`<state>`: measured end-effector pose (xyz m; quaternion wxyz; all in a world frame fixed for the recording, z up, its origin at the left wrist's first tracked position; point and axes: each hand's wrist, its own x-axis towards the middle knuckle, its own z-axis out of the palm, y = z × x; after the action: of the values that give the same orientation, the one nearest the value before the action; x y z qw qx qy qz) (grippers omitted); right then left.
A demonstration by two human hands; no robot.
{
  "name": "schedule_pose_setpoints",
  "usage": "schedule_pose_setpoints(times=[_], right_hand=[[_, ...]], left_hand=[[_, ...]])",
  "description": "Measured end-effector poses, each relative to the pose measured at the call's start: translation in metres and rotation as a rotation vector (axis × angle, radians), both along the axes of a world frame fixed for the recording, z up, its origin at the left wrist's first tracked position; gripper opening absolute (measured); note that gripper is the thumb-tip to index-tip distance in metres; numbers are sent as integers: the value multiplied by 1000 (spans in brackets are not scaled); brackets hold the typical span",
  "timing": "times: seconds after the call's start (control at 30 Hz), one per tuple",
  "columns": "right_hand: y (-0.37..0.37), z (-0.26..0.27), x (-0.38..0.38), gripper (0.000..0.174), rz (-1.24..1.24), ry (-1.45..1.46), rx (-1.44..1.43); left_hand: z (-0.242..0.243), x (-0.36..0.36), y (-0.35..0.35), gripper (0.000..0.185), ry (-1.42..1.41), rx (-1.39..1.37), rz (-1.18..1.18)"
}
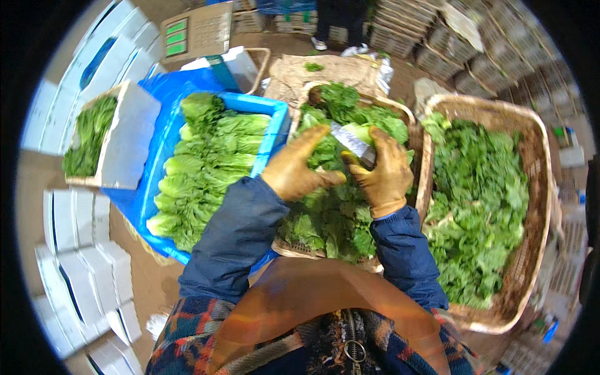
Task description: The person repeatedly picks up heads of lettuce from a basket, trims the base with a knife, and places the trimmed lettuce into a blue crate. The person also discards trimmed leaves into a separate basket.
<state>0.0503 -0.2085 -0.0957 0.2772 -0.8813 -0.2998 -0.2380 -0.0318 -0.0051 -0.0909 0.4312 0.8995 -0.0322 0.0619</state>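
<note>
Both hands wear yellow gloves. My right hand (384,171) holds a flat, wide-bladed knife (348,139), its pale, marked blade pointing up and left over the leaves. A pale-stemmed leafy head (358,131) lies beside the blade. My left hand (300,164) is just to the left, fingers and thumb spread and slightly blurred, with nothing between them. Beneath both hands stands a basket (410,112) full of leafy greens (335,225). On the left, a blue-lined box (276,124) holds rows of lettuce-like heads (187,171), their pale ends mostly facing outward.
A large plastic basket (539,187) of loose leaves stands at right. At left are a foam box (129,136) of greens and stacked white foam boxes (93,276). A scale display (197,33), stacked crates (436,61) and a standing person's legs (342,21) are beyond.
</note>
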Motion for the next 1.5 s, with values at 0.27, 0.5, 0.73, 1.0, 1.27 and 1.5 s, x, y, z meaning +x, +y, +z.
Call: schedule_pose_setpoints(times=[0.27, 0.5, 0.73, 1.0, 1.27, 1.5], right_hand=[[72, -26, 49, 42, 565, 1331, 595], [204, -79, 4, 45, 763, 1621, 366], [324, -95, 8, 58, 514, 716, 108], [451, -109, -7, 62, 478, 460, -153], [487, -178, -4, 62, 370, 387, -301], [478, -171, 12, 60, 516, 459, -218]], left_hand=[[-37, -23, 14, 134, -13, -305, 275], [-85, -91, 48, 103, -94, -1046, 734], [-122, -102, 237, 107, -147, -327, 1386], [-188, -22, 355, 125, 405, -100, 1428], [-194, -9, 346, 125, 659, 112, 1345], [-193, -2, 350, 123, 643, 113, 1381]])
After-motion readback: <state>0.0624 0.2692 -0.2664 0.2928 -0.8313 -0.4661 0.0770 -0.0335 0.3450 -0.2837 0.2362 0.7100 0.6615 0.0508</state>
